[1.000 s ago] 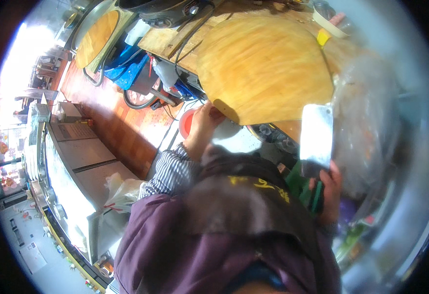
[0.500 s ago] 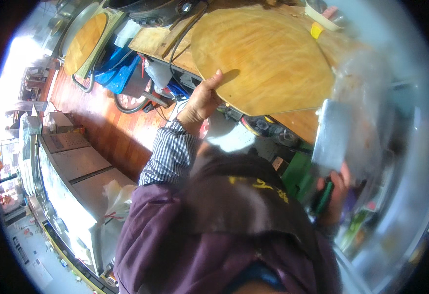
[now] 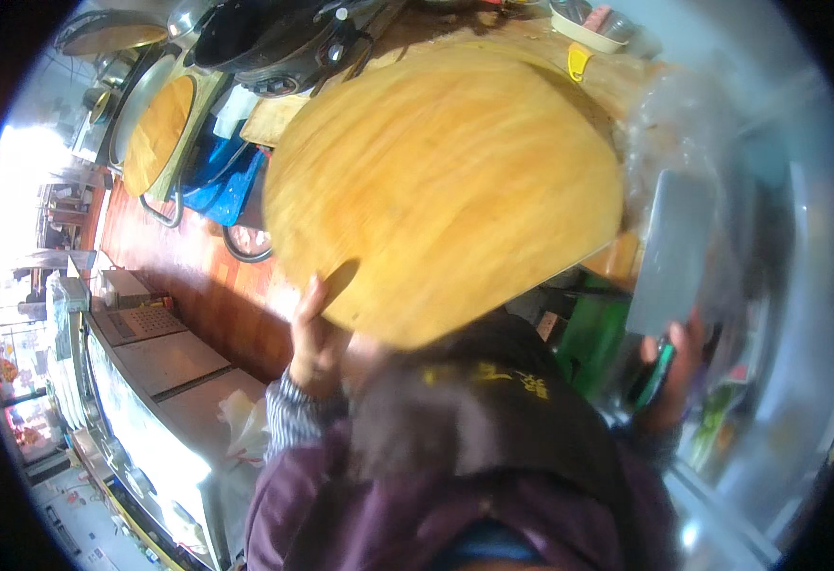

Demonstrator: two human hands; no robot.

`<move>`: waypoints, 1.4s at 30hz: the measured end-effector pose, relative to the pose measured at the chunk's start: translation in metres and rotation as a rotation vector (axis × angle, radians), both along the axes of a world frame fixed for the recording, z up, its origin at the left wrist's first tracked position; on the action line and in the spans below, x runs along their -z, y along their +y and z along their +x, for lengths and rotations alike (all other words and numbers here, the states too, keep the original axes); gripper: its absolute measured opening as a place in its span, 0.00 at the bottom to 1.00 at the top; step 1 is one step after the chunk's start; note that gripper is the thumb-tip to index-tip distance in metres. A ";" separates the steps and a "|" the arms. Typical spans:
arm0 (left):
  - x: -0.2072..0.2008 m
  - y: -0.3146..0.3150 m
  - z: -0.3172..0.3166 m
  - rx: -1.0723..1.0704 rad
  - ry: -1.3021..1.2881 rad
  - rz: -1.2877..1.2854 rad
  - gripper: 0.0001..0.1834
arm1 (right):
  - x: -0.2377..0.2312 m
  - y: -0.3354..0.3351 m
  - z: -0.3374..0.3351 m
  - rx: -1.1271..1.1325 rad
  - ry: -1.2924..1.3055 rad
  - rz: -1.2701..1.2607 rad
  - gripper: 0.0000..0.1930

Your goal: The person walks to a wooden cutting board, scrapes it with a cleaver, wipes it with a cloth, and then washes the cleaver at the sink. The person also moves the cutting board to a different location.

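Observation:
A large round wooden board [image 3: 446, 181], pale yellow with visible grain, is held up in front of me. My left hand [image 3: 316, 343] grips its lower left edge, thumb on the top face and the other fingers hidden beneath. Over at the right, my right hand [image 3: 674, 371] is closed around the green handle [image 3: 655, 373] of a cleaver. The broad grey blade [image 3: 672, 252] of this cleaver points away from me, to the right of the board and apart from it.
Behind the board, a wooden table [image 3: 522, 29] carries a black pan-like appliance [image 3: 274, 43], a yellow clip-like piece [image 3: 579, 62] and a pale dish [image 3: 588, 30]. Clear plastic [image 3: 669, 124] lies at the right. Another round board [image 3: 158, 133] stands left, near a blue container [image 3: 222, 186].
The wooden board has come nearer to me and leftward with my left hand, now covering more of the table edge. My right hand and the cleaver have shifted slightly right.

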State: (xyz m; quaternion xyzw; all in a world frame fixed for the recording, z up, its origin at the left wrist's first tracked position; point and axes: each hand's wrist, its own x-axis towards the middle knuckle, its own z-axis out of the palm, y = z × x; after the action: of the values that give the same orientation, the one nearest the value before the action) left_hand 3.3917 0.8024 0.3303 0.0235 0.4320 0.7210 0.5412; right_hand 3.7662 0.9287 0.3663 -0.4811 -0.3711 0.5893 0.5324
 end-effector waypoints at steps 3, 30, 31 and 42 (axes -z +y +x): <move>-0.004 -0.052 -0.007 -0.120 0.035 0.039 0.29 | -0.007 0.008 -0.004 -0.118 0.014 0.069 0.23; 0.002 -0.256 0.139 -1.149 0.307 -0.376 0.19 | 0.048 0.081 -0.105 -0.686 0.080 -0.307 0.17; 0.005 -0.258 0.144 -1.167 0.302 -0.425 0.18 | 0.048 0.078 -0.108 -0.693 0.059 -0.334 0.19; 0.022 -0.242 0.165 -1.336 -0.101 -0.177 0.18 | 0.084 0.055 -0.193 -1.135 0.078 -0.433 0.30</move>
State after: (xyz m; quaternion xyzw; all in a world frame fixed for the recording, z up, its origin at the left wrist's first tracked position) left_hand 3.5569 0.5604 0.3085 -0.3266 0.3853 0.8631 -0.0014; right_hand 3.5727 0.9841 0.2820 -0.2837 -0.4214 0.8605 0.0385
